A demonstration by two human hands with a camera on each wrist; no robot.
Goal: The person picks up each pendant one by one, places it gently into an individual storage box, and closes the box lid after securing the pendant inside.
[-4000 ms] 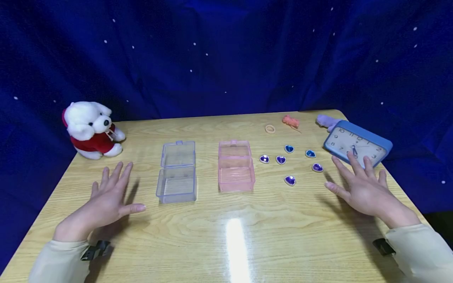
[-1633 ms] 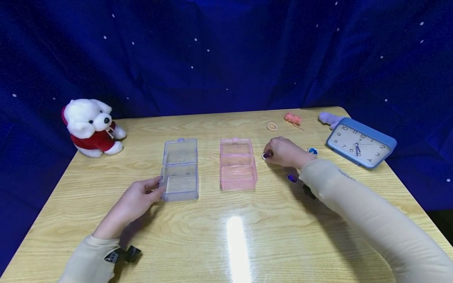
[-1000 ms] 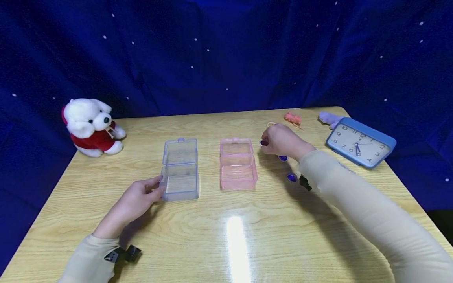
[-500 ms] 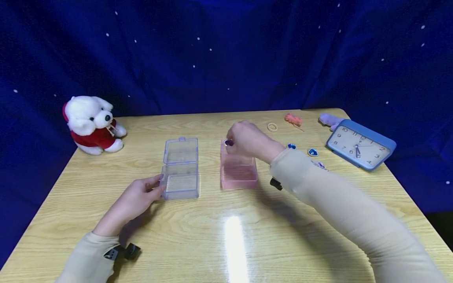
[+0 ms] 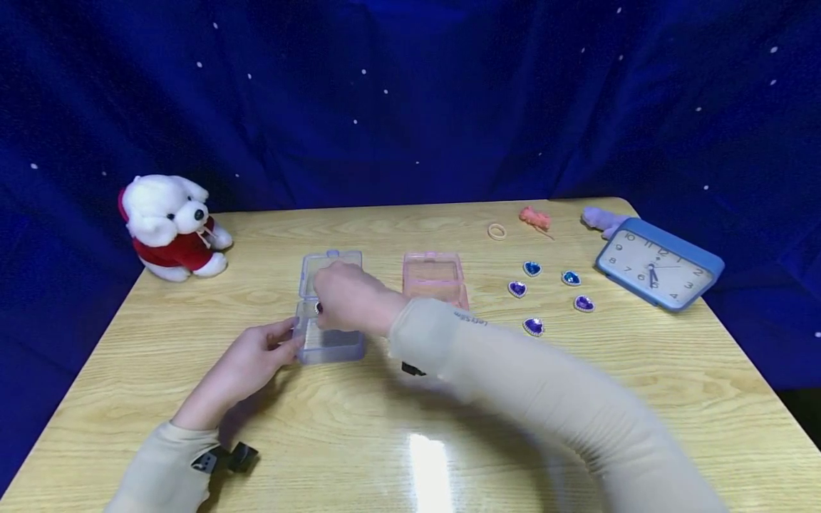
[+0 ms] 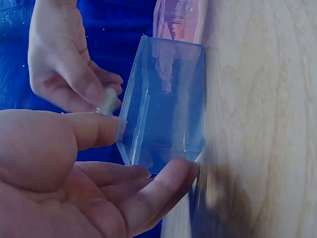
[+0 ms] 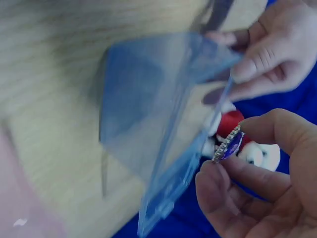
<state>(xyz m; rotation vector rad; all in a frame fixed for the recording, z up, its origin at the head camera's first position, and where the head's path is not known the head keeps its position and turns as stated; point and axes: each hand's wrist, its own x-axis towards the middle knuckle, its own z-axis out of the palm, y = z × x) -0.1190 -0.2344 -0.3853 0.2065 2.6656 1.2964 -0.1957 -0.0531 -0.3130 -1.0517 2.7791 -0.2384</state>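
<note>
Purple gem: held, or loose?

Held. The right hand has its thumb and a finger clamped on the beaded rim. The right-wrist view shows the gem nearly edge-on, its length slanting from one digit to the other.

And against the clear box?

Over its left side, about where the open lid joins the tray; I see no contact with the walls, though its height I can't tell. I'd say that offset matters most: from the gem, the tray spreads toward the near and right edges of the desk.

Which hand is nearer?

The right, since it holds the gem. The left hand is just beside, gripping the box by its left wall.

Farther out?

The open pink box, then five loose gems, three purple and two blue, lying toward the desk's right edge, short of the clock.
</note>
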